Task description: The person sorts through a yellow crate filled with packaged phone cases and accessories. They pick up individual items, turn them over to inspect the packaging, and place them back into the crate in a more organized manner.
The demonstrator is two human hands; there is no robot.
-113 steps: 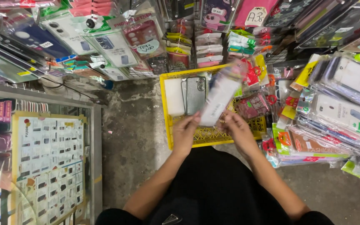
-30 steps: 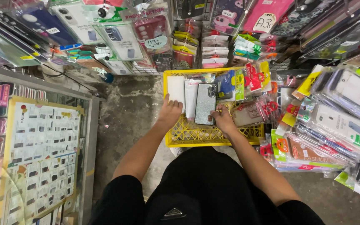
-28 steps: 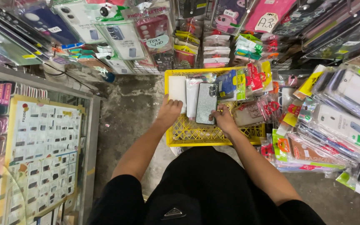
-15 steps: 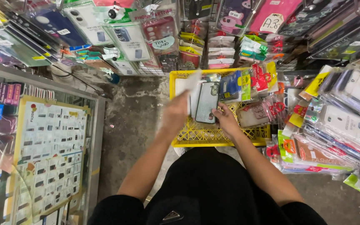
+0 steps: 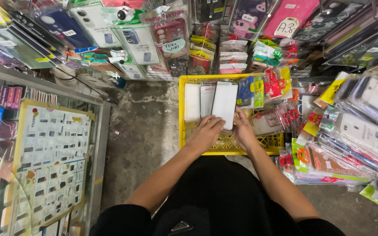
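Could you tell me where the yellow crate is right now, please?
In the head view, the yellow crate sits on the concrete floor directly ahead, under both hands.

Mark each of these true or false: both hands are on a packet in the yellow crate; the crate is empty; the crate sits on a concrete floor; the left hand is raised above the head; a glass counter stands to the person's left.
1. Both hands, left hand and right hand, are on a white packet in the yellow crate. True.
2. The crate is empty. False: it holds a row of packets standing on edge.
3. The crate sits on a concrete floor. True.
4. The left hand is raised above the head. False: it is down at the crate, on the packet.
5. A glass counter stands to the person's left. True.
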